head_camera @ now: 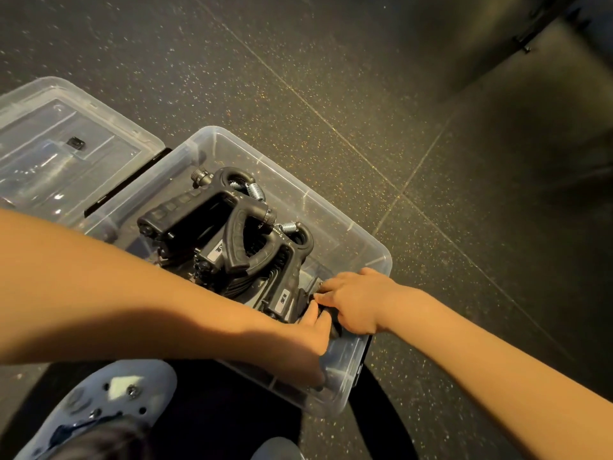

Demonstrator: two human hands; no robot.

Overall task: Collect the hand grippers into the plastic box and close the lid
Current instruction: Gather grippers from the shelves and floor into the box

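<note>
Lying loose on the speckled dark floor [365, 94], the clear lid [99, 154] sits left of the plastic box [365, 240], a pale clog [109, 400] nearby. Black hand grippers [212, 207] with steel springs pile inside the box. At its near corner, the left hand [308, 343] and right hand [356, 300] both clench their grip on a further hand gripper [332, 325].

Speckled floor [331, 78] beneath plastic box [348, 366], lid [66, 144]

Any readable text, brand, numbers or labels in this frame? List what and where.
No text reads clearly.
Pale label on the half-buried hand gripper: dark mark, too blurred to read.
Second pale label on the near hand gripper: same, unreadable.
Black tab on the lid: no legible marking.
</note>
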